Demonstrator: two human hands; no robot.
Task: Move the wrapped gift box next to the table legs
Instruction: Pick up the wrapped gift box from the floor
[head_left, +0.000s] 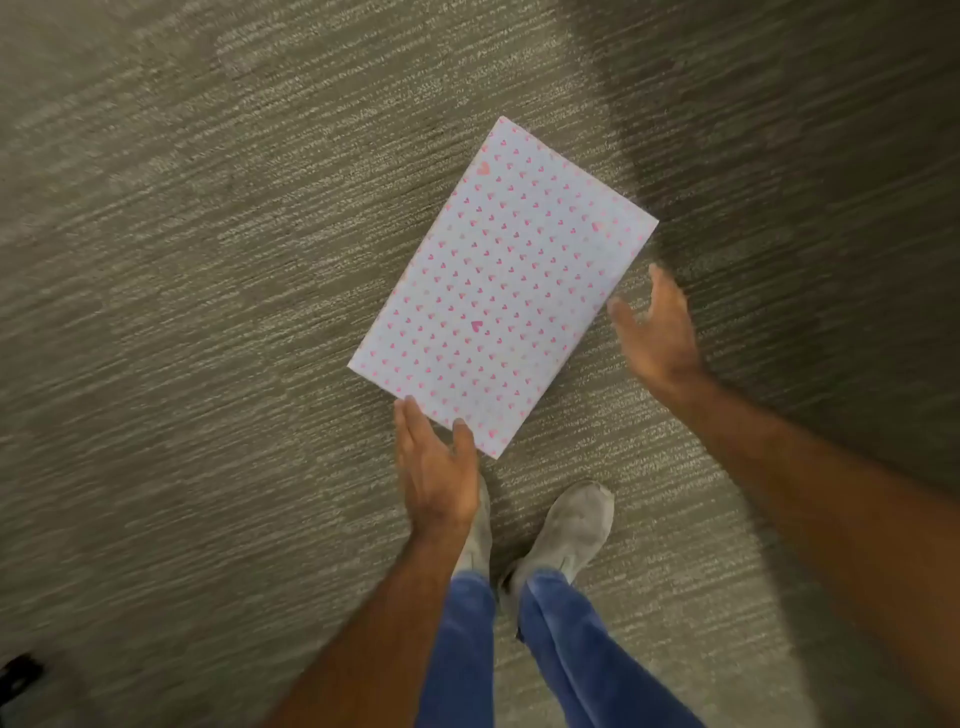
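Nearest the camera: 2 legs in blue trousers (519, 649), grey shoes (571, 525) on the carpet (182, 312), toes pointing at the box. Just beyond the shoes, left hand (435, 467) was spread flat, fingertips touching the near edge of the wrapped gift box (501, 283) close to its near-left corner, thumb at that same edge. Not gripping anything. Right hand (655, 327) was open too, fingers splayed, just off the box's right long side, apart from it; blurred, so exact contact can't be confirmed, but a gap showed. Empty.

Box lay flat on the carpet, white paper with pink hearts, directly ahead of both hands. Long axis ran from near-left to far-right, skewed to the person's stance. Left hand was the nearer 1 and already on it; right sat further along the flank.

Judgement: a 2-hand pickup was being set up, left on the short near end, right closing on the long side. No table legs in view, so heading to target can't be told. Dark shadow lay far right.
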